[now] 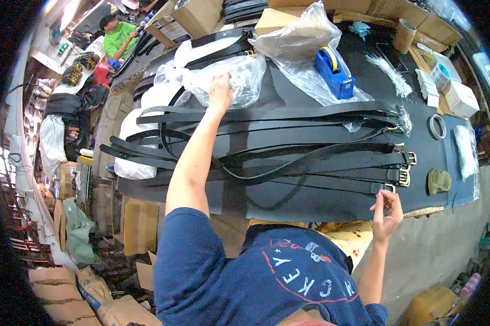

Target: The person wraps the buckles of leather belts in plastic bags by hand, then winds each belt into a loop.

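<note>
My left hand (221, 93) is stretched out over a pile of clear plastic bags (248, 76), its fingers curled on the bag's film. My right hand (386, 214) is at the near edge of the table, thumb and fingers pinched together at the buckle end of the nearest black belt (342, 187). Several more black belts (288, 114) lie lengthwise across the dark table, their metal buckles (404, 176) grouped at the right. One belt (255, 178) curves in a loop over the others. Some buckles at the far right are wrapped in clear film (403, 119).
A blue tape dispenser (337, 76) stands on plastic sheeting. To the right are white ties (390, 75), a tape roll (437, 127), a green cloth pouch (439, 181) and a small white box (461, 99). Cardboard boxes (193, 22) line the back. A person in green (119, 39) is at far left.
</note>
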`<action>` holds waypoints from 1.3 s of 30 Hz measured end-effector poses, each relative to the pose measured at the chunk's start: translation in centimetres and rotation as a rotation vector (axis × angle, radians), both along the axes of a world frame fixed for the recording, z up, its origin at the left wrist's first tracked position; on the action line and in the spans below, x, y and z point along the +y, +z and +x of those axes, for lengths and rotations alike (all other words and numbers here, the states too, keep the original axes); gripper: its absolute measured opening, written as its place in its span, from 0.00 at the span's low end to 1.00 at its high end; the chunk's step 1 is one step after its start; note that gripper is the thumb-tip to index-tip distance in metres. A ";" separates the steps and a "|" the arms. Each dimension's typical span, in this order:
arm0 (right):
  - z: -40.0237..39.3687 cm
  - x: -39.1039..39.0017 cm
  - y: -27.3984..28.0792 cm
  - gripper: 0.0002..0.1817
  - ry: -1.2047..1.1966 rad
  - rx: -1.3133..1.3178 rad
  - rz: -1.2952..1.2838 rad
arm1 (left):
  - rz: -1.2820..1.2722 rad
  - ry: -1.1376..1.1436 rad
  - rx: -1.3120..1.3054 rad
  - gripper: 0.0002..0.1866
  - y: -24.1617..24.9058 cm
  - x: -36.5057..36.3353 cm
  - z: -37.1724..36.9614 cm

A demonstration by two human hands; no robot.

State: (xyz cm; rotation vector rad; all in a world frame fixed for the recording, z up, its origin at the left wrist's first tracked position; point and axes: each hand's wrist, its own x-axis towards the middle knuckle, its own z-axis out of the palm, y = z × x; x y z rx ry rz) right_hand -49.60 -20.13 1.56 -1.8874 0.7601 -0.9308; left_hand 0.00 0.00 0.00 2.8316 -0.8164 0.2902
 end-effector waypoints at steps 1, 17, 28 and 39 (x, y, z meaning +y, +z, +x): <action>-0.1 0.4 0.1 0.04 -0.019 0.001 0.018 | 0.054 -0.132 -0.240 0.32 -0.8 0.0 0.0; 1.3 0.5 -0.3 0.03 0.051 0.077 -0.205 | -0.377 -0.277 -0.183 0.09 6.2 -0.2 -3.3; 2.3 1.3 0.4 0.06 0.144 0.057 -0.139 | -0.427 -0.223 0.056 0.11 3.8 -0.9 -2.6; 3.1 0.9 1.9 0.12 0.198 -0.029 0.061 | -1.202 -0.304 1.142 0.07 10.2 -0.8 -13.2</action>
